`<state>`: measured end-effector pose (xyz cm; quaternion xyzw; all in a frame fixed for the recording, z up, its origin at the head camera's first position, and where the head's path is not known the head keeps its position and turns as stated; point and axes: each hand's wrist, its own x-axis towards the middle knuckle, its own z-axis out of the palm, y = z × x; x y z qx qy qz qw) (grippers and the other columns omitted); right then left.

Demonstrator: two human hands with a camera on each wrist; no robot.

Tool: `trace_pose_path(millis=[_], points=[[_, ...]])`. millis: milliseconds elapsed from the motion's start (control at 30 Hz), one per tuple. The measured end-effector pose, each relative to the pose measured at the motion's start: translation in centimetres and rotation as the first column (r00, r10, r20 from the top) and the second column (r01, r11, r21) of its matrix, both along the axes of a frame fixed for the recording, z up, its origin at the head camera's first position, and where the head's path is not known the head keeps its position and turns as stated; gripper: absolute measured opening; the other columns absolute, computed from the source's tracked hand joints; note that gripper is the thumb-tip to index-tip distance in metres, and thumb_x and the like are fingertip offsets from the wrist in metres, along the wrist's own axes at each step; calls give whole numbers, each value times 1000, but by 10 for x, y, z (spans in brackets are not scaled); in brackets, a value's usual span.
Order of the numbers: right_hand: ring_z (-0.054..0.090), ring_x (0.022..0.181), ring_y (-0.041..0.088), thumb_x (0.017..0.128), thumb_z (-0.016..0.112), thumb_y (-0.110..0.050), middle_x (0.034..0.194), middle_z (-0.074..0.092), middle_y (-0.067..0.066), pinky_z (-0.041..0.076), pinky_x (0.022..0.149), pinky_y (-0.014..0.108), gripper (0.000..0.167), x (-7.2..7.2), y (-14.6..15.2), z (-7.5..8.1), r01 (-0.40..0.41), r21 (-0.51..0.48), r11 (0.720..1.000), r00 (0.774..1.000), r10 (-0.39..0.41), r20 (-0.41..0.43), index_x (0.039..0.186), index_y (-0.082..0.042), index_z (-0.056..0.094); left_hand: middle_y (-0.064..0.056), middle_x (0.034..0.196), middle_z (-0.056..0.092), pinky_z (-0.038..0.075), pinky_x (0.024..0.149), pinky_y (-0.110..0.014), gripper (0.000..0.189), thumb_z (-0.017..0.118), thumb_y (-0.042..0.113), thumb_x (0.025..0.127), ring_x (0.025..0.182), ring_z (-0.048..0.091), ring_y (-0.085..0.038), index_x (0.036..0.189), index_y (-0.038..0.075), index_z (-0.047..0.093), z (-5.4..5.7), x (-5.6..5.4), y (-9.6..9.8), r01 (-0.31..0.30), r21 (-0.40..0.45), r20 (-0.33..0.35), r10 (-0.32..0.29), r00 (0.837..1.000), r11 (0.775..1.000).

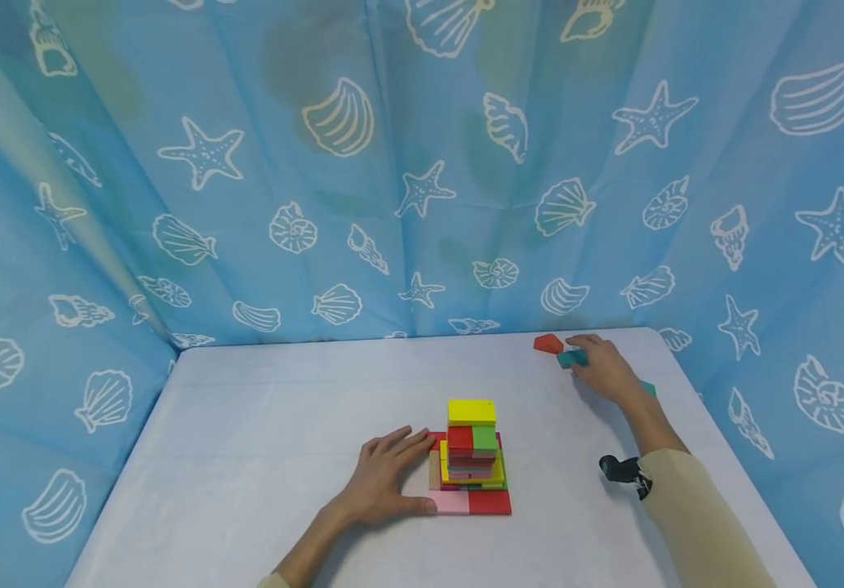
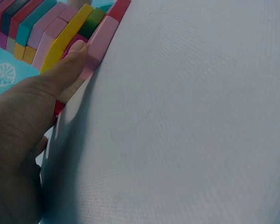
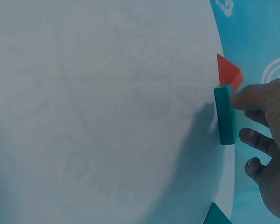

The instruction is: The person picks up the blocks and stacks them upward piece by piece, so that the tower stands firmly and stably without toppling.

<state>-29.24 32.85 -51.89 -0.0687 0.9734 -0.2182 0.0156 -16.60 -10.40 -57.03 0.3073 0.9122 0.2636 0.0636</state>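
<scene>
A many-coloured stack of wooden blocks (image 1: 470, 457) stands at the middle front of the table, with a yellow block (image 1: 472, 412) on top. My left hand (image 1: 385, 482) lies along its left side, fingers stretched out. Its thumb rests at the pink block (image 1: 450, 501) of the bottom layer, and its fingertips reach the red block at the back corner. Far to the right, my right hand (image 1: 604, 367) pinches a teal block (image 3: 225, 114) between thumb and index finger; its other fingers stay apart from the block. A red-orange angular block (image 3: 228, 73) lies beside the teal one.
Another teal block (image 3: 216, 215), with a pointed corner, lies to the right, partly behind the right forearm. The white table (image 1: 282, 425) ends at a blue shell-patterned curtain (image 1: 319, 204) behind and at both sides. A black strap piece (image 1: 622, 469) sits at the right cuff.
</scene>
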Motion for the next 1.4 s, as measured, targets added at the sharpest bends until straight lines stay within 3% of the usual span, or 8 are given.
trace_pose_path(millis=[333,567,667,800,933,1133,1267,1400], points=[[44,128,52,95,63,-4,135,51,33,36,107,64,41,-9,6,-9,18,-33,999,999,-17,31,134,8,57,10,163,32,23,114,-61,97,66,75,78,152,21,-25,158,34,32,2,0,0,-12,-19,21,13,1000,1000],[49,122,45,95,68,-16,128,56,26,41,105,61,42,-8,5,-14,66,-89,994,996,-60,66,131,4,60,10,163,32,23,114,-60,97,64,77,78,152,21,-25,159,34,31,2,0,0,-13,-29,-1,13,1000,999],[53,113,40,95,69,-21,122,60,23,45,100,58,43,-7,1,-12,50,-125,991,998,-45,39,130,3,61,10,163,32,23,114,-60,98,63,77,78,152,22,-25,159,34,30,3,1,0,-13,-34,-9,13,1000,999],[55,100,32,94,71,-27,113,63,16,50,88,49,41,-2,-11,0,-16,-171,985,998,6,-61,124,1,65,10,163,32,23,115,-60,97,64,76,78,152,22,-25,159,34,30,3,1,1,-12,-37,-8,11,1000,999],[53,97,30,91,75,-30,106,62,11,48,78,42,40,15,-38,29,-79,-223,972,989,49,-137,121,-4,67,10,163,32,22,115,-60,97,64,76,78,152,21,-25,159,35,30,3,1,1,-11,-39,2,11,1000,999],[51,97,25,86,80,-29,105,60,1,49,73,36,37,58,-88,80,-206,-258,944,965,152,-212,119,-17,68,10,163,31,22,115,-61,98,65,75,78,152,20,-24,159,35,29,4,1,0,-7,-42,15,8,1000,999],[52,98,14,81,85,-27,103,60,-9,53,77,36,39,90,-118,99,-324,-217,921,929,266,-257,116,-26,68,10,163,31,22,114,-60,98,66,74,78,152,20,-25,159,35,29,4,1,0,-4,-38,11,5,1000,999],[53,104,9,78,87,-32,103,58,-16,54,87,42,41,115,-136,107,-392,-154,907,902,346,-258,115,-29,69,9,164,31,23,113,-61,97,65,74,78,152,21,-25,159,35,29,2,1,0,-3,-36,5,3,1000,999]])
